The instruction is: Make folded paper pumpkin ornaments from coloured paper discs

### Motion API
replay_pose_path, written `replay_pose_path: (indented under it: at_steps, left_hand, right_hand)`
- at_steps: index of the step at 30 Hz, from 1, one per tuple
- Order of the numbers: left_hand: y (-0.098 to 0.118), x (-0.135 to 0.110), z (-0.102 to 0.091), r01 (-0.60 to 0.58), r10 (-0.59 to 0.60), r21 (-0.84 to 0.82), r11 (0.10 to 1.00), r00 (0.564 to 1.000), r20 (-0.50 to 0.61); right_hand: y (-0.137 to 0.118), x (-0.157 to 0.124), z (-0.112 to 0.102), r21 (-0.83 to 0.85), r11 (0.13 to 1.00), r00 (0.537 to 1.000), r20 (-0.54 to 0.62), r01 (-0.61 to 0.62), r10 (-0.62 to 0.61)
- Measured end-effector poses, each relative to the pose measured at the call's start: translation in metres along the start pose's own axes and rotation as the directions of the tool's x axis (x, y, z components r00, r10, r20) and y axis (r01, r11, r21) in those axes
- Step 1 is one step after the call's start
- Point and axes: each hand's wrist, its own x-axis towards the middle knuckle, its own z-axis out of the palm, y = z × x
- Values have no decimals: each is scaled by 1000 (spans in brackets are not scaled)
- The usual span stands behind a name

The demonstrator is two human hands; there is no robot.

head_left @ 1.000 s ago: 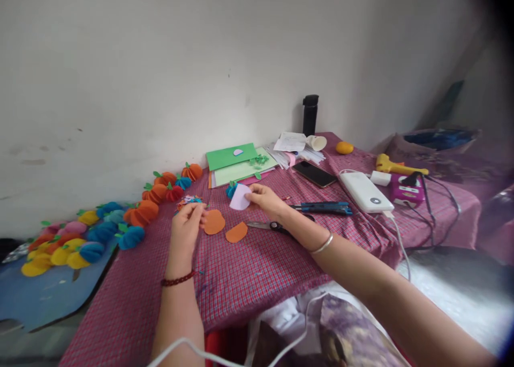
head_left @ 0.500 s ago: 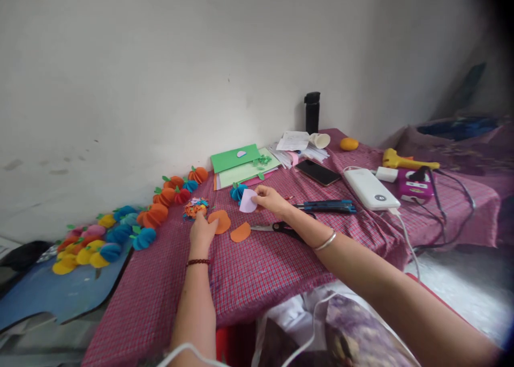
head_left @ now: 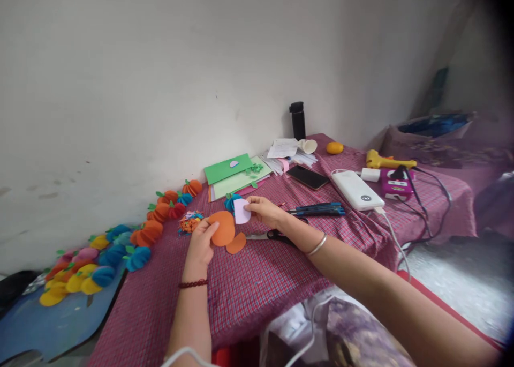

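Between thumb and fingers, my left hand (head_left: 203,242) grips an orange paper circle (head_left: 223,230), raised off the cloth. My right hand (head_left: 263,210) pinches a pale lilac half-circle of paper (head_left: 241,211) just to the right of the circle. On the cloth below lies a folded orange paper half-circle (head_left: 236,244), partly overlapped by the held circle. Scissors (head_left: 277,236) with black handles point toward it, partly behind my right wrist. A blue paper pumpkin (head_left: 231,202) sits behind the lilac piece. Coloured paper scraps (head_left: 190,223) are heaped beyond my left hand.
Finished paper pumpkins (head_left: 146,233) line the table's left side. Green sheets (head_left: 227,168) lie at the back, near a phone (head_left: 307,177). Blue-black cutters (head_left: 321,209), a white power bank (head_left: 357,190), a purple power socket box (head_left: 395,184) with cables and a black bottle (head_left: 297,120) stand toward the right.
My left hand has lifted the orange circle from the cloth and brought it nearer the lilac piece. My right hand keeps its pinch. The camera view has shifted slightly.
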Motion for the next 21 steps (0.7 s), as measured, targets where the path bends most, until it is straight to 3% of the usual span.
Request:
replay_pose_path:
  at_steps: [3,7,10,15,21]
  left_hand:
    - [-1,-5,11,-10,8,36,999,999,42]
    - [-5,-6,21,-44,39,59,997,996,75]
    - [-5,-5,20,-59,59,5,998,997,59]
    - [3,-4,11,-13,33,-220,975,996,85]
    - [1,-11,15,-86,107,-132,988,981,159]
  right_hand:
    - [-3,-3,-1,144,989,995,98,-29,14]
    - [-2,-6,0,133,983,971,217,-129,98]
    - [0,-7,3,169,978,978,186,-121,89]
    - [0,-7,5,268,959,988,144,-94,56]
    - [-3,-8,8,332,941,990,139,-70,24]
